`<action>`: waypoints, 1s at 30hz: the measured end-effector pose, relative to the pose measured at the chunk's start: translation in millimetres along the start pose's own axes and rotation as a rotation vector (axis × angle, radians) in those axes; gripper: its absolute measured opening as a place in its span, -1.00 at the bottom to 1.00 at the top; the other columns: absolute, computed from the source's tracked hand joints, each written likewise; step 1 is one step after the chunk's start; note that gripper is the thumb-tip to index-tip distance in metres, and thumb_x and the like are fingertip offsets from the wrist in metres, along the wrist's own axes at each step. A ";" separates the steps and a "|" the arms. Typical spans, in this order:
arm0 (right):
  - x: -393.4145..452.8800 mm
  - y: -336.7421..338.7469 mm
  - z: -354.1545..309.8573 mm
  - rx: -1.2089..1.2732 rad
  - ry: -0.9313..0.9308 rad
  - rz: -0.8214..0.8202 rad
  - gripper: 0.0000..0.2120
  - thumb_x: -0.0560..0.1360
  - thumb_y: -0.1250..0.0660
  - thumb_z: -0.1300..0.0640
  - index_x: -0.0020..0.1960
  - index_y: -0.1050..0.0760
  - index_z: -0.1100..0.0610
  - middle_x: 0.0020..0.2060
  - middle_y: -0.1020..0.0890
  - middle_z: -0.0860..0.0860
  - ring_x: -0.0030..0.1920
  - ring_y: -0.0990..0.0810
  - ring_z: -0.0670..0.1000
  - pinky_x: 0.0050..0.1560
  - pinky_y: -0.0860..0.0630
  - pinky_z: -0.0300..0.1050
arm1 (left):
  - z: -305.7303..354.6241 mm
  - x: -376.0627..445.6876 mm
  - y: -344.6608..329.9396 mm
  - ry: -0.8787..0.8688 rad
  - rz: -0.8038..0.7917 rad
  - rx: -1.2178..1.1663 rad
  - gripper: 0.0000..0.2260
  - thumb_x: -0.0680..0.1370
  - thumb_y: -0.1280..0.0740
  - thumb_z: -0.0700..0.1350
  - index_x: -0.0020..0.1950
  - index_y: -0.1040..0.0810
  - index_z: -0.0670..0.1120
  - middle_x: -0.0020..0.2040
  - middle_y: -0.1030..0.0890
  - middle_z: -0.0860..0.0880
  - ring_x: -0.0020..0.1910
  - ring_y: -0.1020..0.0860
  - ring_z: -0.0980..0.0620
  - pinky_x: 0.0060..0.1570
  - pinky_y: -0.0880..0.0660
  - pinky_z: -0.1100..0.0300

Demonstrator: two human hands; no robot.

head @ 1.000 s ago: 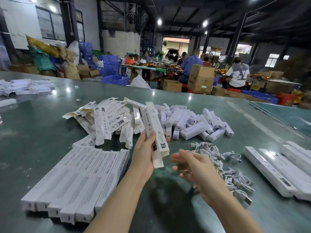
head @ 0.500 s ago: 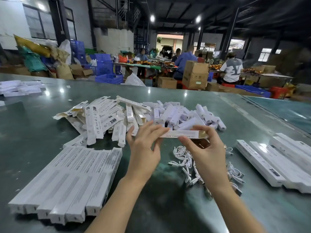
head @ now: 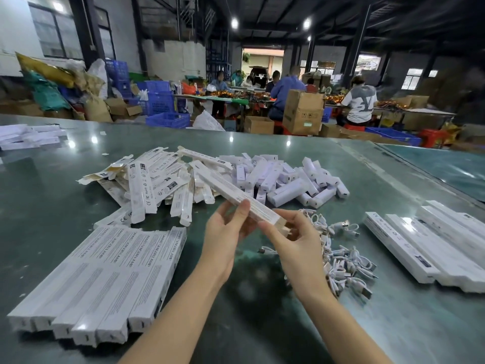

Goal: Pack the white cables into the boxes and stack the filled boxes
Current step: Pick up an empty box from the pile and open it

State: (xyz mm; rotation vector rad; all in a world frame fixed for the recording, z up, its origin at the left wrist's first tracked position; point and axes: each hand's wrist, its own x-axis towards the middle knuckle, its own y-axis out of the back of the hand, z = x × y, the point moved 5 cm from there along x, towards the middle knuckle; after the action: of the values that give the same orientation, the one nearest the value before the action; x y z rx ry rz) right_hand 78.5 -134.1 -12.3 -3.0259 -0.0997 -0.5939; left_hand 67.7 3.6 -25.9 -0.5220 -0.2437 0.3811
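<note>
White cables [head: 338,254] sit in a loose tangled heap on the green table [head: 44,203], just right of the right hand [head: 296,248] and partly hidden behind that wrist. Head view, the only one: both hands are raised over the table centre, sharing one long white box [head: 233,197] that runs diagonally from upper left down to lower right. Left hand [head: 225,232] grips it near mid-length, fingers [head: 242,210] curled up the far side, thumb on the near side. Right hand pinches the lower-right end, where the open brown flap [head: 282,224] shows; fingers there are curled round the box end, narrow. Can't tell whether a cable is already inside. Left foreground: row of closed long boxes [head: 105,282] lying side by side, touching, printed faces up. Behind it, a messy pile of flat unfolded box sleeves [head: 147,185], and next to that on the right a heap of short white boxes [head: 291,182]. Far right: another neat row of long white boxes [head: 430,243], side by side. Far left edge of the table: a small stack of white packs [head: 29,136], blurred. Beyond the table: seated workers [head: 358,101] at other tables, brown cartons [head: 303,111], blue crates [head: 160,101].
</note>
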 end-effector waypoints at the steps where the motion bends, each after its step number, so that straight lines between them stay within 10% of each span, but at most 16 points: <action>1: -0.9 -0.6 -1.8 -0.036 0.031 -0.013 -0.82 0.41 -0.50 0.15 -0.02 -0.59 0.02 -0.23 -0.65 -0.13 -0.24 -0.58 -0.09 -0.19 -0.53 -0.20 | 1.7 1.6 4.8 0.005 0.030 -0.001 -0.62 0.39 -0.43 -0.02 0.14 -0.57 -0.17 -0.02 -0.70 -0.12 -0.06 -0.68 -0.02 -0.13 -0.59 0.22; 19: -2.8 2.3 -11.5 -0.177 0.269 0.008 -0.90 0.43 -0.46 0.30 -0.13 -0.63 0.14 -0.22 -0.64 -0.06 -0.17 -0.61 -0.06 -0.10 -0.56 -0.14 | -3.3 3.8 10.4 0.210 0.075 -0.148 -0.80 0.55 -0.38 -0.17 0.07 -0.59 -0.29 -0.09 -0.71 -0.18 -0.17 -0.70 -0.03 -0.27 -0.61 0.21; 30: -1.3 -2.1 -0.8 -0.023 0.068 -0.059 -0.85 0.45 -0.43 0.28 -0.18 -0.62 0.03 -0.20 -0.60 0.02 -0.31 -0.49 -0.11 -0.26 -0.45 -0.27 | -0.2 2.9 8.7 0.213 -0.010 -0.144 -0.75 0.61 -0.30 -0.22 0.22 -0.51 -0.34 0.05 -0.66 -0.30 -0.04 -0.69 -0.12 -0.19 -0.62 0.18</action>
State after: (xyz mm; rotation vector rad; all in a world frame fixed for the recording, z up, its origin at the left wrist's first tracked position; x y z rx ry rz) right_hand 76.8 -132.1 -11.9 -3.0308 -0.1810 -0.7072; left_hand 67.8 11.7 -30.2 -0.6976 -0.0684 0.2972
